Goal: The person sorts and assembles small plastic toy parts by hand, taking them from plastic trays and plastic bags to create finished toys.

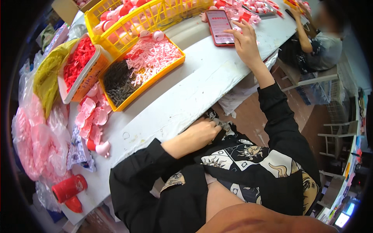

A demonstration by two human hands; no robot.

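Observation:
A phone (220,28) with a red edge and a lit pinkish screen lies on the white table. Over its right side reaches my right hand (245,42), fingers apart, with a fingertip at the screen. My left hand (202,133) is low at the table's near edge, against my black patterned clothing (248,152). Its fingers are curled in, and what they hold, if anything, is hidden. Between the hands and the left side stands a yellow tray (149,79) with small pink parts (155,56) and dark screws (118,83).
A yellow basket (101,38) of pink and red pieces stands behind the tray. To the left are a tub (95,64) of red parts, pink shells (93,112) and plastic bags (42,132). A red cylinder (70,188) lies at lower left. Another person (320,48) sits at far right.

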